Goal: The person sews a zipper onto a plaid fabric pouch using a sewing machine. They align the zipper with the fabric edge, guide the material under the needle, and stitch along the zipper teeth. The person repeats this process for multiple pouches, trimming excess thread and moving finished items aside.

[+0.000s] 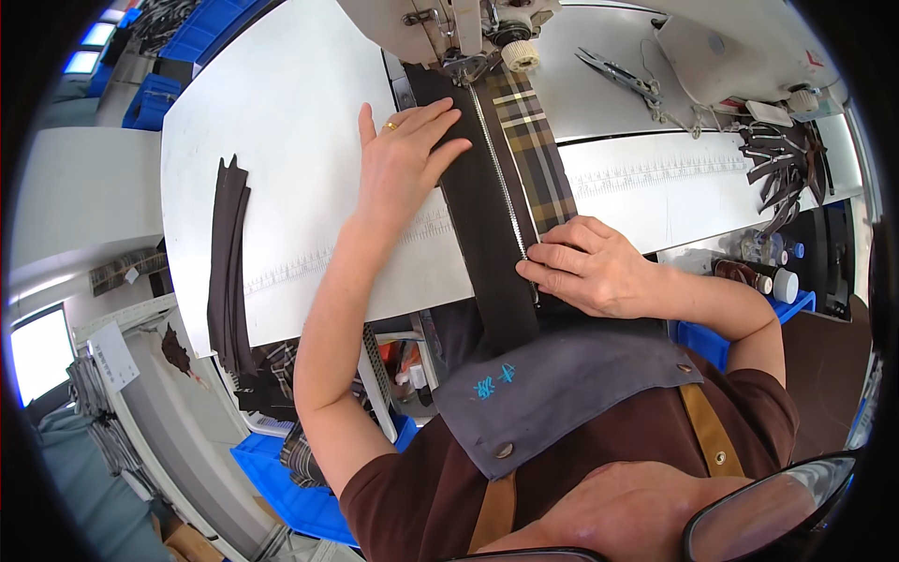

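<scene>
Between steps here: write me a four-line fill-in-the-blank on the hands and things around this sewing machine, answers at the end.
1. The left hand wears a gold-coloured ____.
2. The right hand is at the lower part of a silver-toothed ____.
3. On the table, the checked fabric lies to the ____ of the long black fabric.
4. The plastic bin at the lower left is coloured ____.

Missing words: ring; zipper; right; blue.
</scene>
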A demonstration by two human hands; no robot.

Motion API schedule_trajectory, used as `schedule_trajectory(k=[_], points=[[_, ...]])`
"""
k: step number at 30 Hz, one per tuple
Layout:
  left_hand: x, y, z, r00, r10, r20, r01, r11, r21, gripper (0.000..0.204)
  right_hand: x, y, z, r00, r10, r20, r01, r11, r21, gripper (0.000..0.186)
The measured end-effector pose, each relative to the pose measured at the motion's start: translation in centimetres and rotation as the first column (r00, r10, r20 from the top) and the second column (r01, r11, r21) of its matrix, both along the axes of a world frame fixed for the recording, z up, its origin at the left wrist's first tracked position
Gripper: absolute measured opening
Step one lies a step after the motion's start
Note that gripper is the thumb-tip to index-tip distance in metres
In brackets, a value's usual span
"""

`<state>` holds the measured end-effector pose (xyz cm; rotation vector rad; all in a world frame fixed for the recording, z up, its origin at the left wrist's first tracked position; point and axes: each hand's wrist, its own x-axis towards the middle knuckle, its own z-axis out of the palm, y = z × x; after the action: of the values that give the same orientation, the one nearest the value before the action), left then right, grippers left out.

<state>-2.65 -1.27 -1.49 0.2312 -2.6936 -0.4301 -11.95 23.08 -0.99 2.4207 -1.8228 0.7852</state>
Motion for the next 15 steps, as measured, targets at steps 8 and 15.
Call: schedule_trajectory(k=[8, 15], points=[[-0.4, -0.7, 0.1, 0.998, -0.043, 0.040, 0.041, 0.998, 0.052, 0.037, -0.2, -0.3, -0.2, 0.998, 0.053, 0.030, -0.052, 0.998, -0.034, 0.036], [-1.1, -1.6, 0.5, 0.995, -0.057, 0.086, 0.050, 0.996, 0.078, 0.040, -0.2, -0.8, -0.1, 0.995, 0.027, 0.096, -0.024, 0.999, -0.034, 0.033]])
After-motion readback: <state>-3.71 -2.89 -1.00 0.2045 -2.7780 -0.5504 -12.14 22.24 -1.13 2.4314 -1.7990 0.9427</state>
